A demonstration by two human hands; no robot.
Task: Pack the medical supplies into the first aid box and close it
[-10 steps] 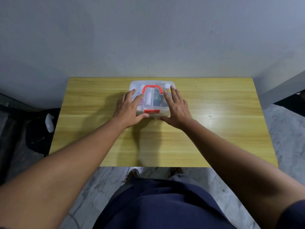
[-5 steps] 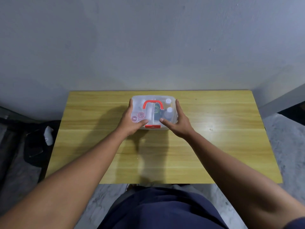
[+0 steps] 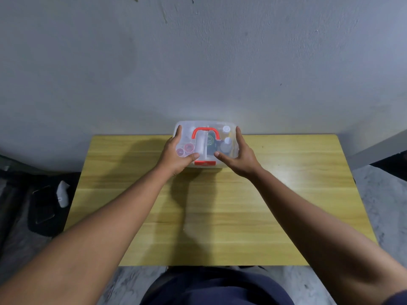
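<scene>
The counter (image 3: pixel 286 194) is bare wood except for the first aid box (image 3: pixel 206 144), which now sits at its far edge, close to the wall; a second ago it stood nearer the middle, so the person has pushed or carried it away from the body. Whether it rests on the wood or is raised just off it cannot be told from this angle.

The left hand (image 3: pixel 176 154) is clamped on the box's left side, fingers along the wall and thumb over the lid near the front. The right hand (image 3: pixel 239 155) does the same on the right side. A second ago both palms lay flat on top, pressing; now the grip has turned to a hold on the sides.

The clear lid is down, and the red handle (image 3: pixel 206 134) lies flat on it. The red latch (image 3: pixel 205 163) sits at the front edge between the thumbs and looks fastened. Bottles and small red-capped jars show through the plastic, and nothing is left loose on the counter.

By this reading the packing and closing are done, with only setting the box aside remaining.
</scene>
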